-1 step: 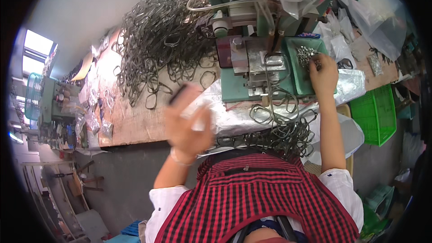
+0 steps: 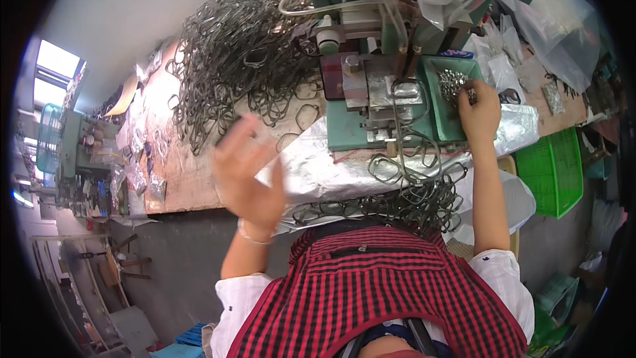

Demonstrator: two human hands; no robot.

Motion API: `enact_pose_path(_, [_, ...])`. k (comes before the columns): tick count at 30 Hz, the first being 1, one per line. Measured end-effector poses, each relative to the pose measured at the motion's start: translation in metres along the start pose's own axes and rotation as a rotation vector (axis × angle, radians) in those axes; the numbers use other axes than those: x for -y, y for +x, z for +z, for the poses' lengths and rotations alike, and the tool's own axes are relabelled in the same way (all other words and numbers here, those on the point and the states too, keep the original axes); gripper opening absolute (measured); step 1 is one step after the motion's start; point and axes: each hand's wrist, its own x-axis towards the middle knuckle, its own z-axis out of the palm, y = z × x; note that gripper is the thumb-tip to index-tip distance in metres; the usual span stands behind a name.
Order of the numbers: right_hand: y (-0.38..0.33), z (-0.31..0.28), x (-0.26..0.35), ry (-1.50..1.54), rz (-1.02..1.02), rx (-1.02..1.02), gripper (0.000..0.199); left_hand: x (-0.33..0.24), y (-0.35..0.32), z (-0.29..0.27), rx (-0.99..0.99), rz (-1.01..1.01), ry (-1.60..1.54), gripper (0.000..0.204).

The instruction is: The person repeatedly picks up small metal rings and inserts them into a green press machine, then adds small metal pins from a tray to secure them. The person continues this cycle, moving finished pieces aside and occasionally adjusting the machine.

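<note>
Left hand [image 2: 248, 179] raised above the bench [image 2: 192, 185], palm toward the camera, fingers spread and motion-blurred; grip open, nothing clearly held in it. Forearm comes up from the lower edge, a pale band at the wrist.

Right hand [image 2: 478, 114] reaches forward with the arm nearly straight, resting at the near edge of a green tray [image 2: 437, 103]. Fingertips pinch at a heap of small shiny metal parts [image 2: 453, 82] lying in the tray; grip pressed together on them, though which piece it holds cannot be told.

Tray sits just right of a green bench machine [image 2: 371, 93] with a metal block at its middle and clear hoses and plastic film hanging over the top.

Big tangle of dark wire loops [image 2: 245, 53] covers the bench to the left of the machine. A second heap of wire loops [image 2: 411, 192] lies on crinkled silver sheet [image 2: 311, 172] at the bench's near edge, between the person's body and the machine, under the right forearm.

Green plastic basket [image 2: 550, 172] stands to the right, below bench level. Clear plastic bags [image 2: 563, 33] piled at far right. Red-and-black checked apron [image 2: 371, 298] fills the lower frame.
</note>
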Motion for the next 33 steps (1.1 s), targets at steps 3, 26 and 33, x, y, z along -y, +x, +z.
enact_pose_path(3, [0.010,0.012,-0.018,0.026,-0.043,-0.047,0.008,0.005,0.041,-0.032,-0.077,-0.274,0.070,0.025])
enact_pose_path(26, [0.034,-0.046,0.082,0.883,0.158,0.274,0.017,0.140,-0.060,0.028,0.724,-0.411,0.341,0.014])
enact_pose_path(33, [0.026,-0.011,0.103,1.106,0.275,0.272,0.047,0.097,-0.053,0.030,0.064,-0.584,-0.148,0.011])
